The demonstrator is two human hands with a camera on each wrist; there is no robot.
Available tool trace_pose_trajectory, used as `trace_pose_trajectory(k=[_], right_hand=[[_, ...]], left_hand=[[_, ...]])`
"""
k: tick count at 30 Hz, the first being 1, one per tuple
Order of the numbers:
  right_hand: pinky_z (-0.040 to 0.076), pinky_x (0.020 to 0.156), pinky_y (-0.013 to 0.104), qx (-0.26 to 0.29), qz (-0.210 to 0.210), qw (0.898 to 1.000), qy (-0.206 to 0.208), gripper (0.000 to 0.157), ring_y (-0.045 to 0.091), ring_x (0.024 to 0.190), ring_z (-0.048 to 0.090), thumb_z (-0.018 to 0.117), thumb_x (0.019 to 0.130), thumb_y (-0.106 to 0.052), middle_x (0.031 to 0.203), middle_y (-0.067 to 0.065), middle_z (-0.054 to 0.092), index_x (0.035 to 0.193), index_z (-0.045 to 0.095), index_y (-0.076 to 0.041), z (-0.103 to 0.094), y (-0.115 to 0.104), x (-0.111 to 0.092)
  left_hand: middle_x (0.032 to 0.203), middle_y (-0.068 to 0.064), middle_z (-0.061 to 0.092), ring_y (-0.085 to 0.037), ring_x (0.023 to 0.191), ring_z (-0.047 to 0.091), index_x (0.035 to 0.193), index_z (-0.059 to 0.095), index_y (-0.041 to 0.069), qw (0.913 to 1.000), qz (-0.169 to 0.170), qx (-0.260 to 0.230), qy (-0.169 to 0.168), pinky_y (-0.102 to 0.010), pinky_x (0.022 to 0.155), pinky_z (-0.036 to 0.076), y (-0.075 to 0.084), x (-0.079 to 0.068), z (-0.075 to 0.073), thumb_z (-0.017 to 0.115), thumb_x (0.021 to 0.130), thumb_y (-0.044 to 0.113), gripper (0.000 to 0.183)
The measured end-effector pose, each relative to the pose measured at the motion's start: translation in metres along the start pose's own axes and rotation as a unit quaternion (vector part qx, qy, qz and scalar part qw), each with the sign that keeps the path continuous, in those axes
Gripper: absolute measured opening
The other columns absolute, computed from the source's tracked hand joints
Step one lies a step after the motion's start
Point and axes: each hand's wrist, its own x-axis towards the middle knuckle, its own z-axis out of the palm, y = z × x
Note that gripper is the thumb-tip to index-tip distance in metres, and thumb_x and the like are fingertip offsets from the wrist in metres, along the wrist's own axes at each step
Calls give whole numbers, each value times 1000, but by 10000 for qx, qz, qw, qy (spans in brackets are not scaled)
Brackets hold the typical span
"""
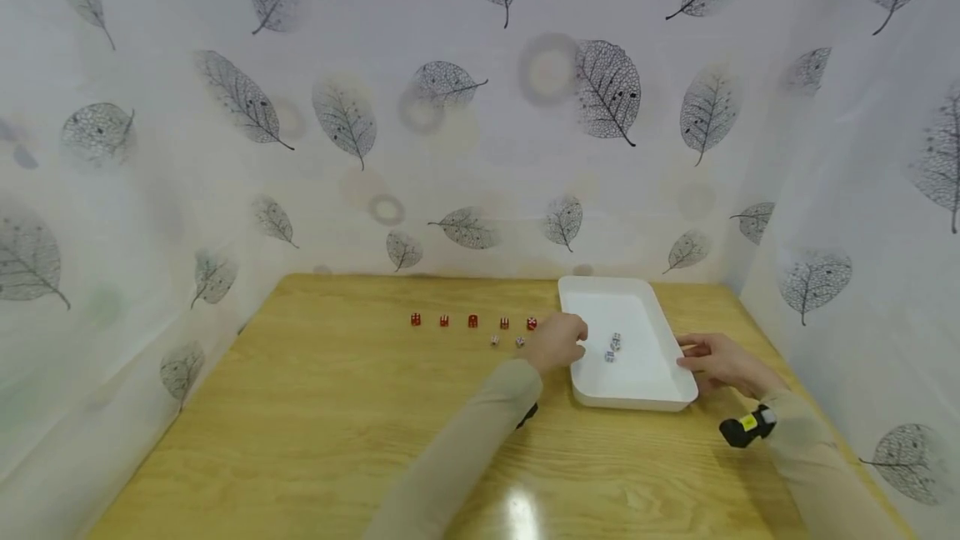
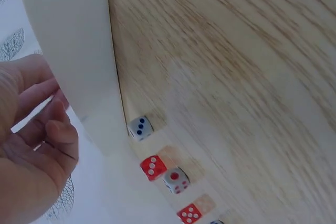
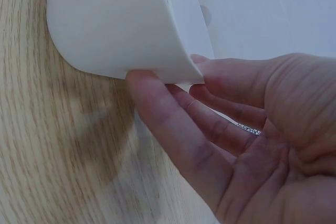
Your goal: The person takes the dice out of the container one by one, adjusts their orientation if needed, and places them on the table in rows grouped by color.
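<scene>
My right hand (image 1: 723,363) holds the white tray (image 1: 637,402) at its right side. In the right wrist view the thumb (image 3: 231,80) lies at the rim and a finger (image 3: 157,100) presses the outer wall. My left hand (image 1: 553,342) hangs over the tray's left rim with bent fingers, a gap showing between thumb and fingertips; the tray wall partly hides them in the left wrist view. Several white dice (image 1: 610,357) lie together inside the tray. Just outside its left wall, a white die with blue dots (image 2: 140,127) sits on the table.
A row of red dice (image 1: 472,321) runs along the wooden table (image 1: 315,407) left of the tray. White dice (image 1: 494,341) lie in front of that row. Leaf-patterned curtains (image 1: 465,148) stand behind and at both sides.
</scene>
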Motion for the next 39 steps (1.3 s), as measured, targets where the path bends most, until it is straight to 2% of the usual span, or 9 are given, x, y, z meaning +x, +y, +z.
trace_pose_trajectory(k=[4, 7, 11, 17, 23, 29, 33, 36, 39], right_hand=[[59, 72, 38, 67, -4, 10000, -6, 65, 21, 95, 65, 59, 98, -17, 136, 38, 43, 148, 26, 10, 2, 1, 1], [60, 72, 38, 106, 44, 9999, 3, 64, 20, 94, 65, 59, 98, -15, 135, 38, 43, 148, 28, 10, 4, 2, 1], [60, 72, 39, 115, 86, 9999, 12, 65, 20, 94, 65, 58, 98, -16, 135, 38, 43, 149, 26, 9, 5, 4, 2], [59, 72, 38, 37, 113, 9999, 29, 66, 19, 95, 65, 57, 99, -17, 136, 38, 42, 150, 24, 9, 4, 5, 3], [59, 72, 38, -68, 109, 9999, 65, 65, 19, 95, 65, 56, 100, -17, 136, 40, 41, 149, 24, 10, -1, -2, 0], [59, 73, 38, -61, 38, 10000, 0, 65, 20, 96, 65, 57, 100, -18, 137, 39, 42, 149, 25, 10, -2, -5, 0], [59, 72, 37, -162, 92, 9998, 38, 66, 21, 98, 64, 58, 99, -18, 138, 40, 40, 148, 26, 11, -2, -4, 0], [59, 72, 37, -201, 187, 9996, 75, 66, 20, 98, 63, 59, 99, -19, 138, 40, 40, 148, 27, 10, -1, -3, 2], [59, 72, 36, -201, 225, 9995, 76, 66, 19, 96, 63, 59, 99, -20, 136, 39, 42, 148, 27, 10, -1, -2, 4]], left_hand=[[108, 3, 72, -10, 94, 66, 108, 73, 14, 9989, -326, 289, -158, -22, 79, 53, 8, 1, 5, 69, 88, 14, 20], [103, 3, 72, -10, 90, 65, 105, 71, 15, 9974, -462, 509, -232, -22, 76, 53, 12, 2, 11, 69, 88, 13, 17], [95, 5, 69, -9, 87, 63, 103, 70, 18, 9943, -583, 866, -208, -22, 75, 53, 14, 3, 19, 70, 88, 14, 15], [93, 4, 69, -11, 85, 63, 104, 70, 20, 9908, -640, 1186, -145, -25, 71, 54, 16, 5, 22, 69, 90, 17, 14], [95, 3, 70, -13, 88, 64, 106, 69, 19, 9915, -648, 1126, -43, -25, 73, 55, 17, 9, 23, 66, 93, 17, 13], [98, 3, 71, -14, 91, 65, 109, 69, 20, 9886, -883, 1215, -45, -28, 69, 55, 19, 10, 20, 63, 95, 20, 15], [95, 3, 71, -13, 89, 65, 107, 70, 20, 9888, -875, 1207, -11, -27, 65, 55, 19, 8, 20, 65, 94, 20, 14], [91, 3, 71, -13, 85, 65, 103, 71, 19, 9902, -871, 1080, 142, -25, 62, 53, 17, 7, 21, 67, 92, 18, 11], [88, 3, 71, -12, 81, 64, 96, 72, 17, 9930, -833, 739, 384, -24, 61, 52, 12, 7, 21, 69, 89, 14, 8]])
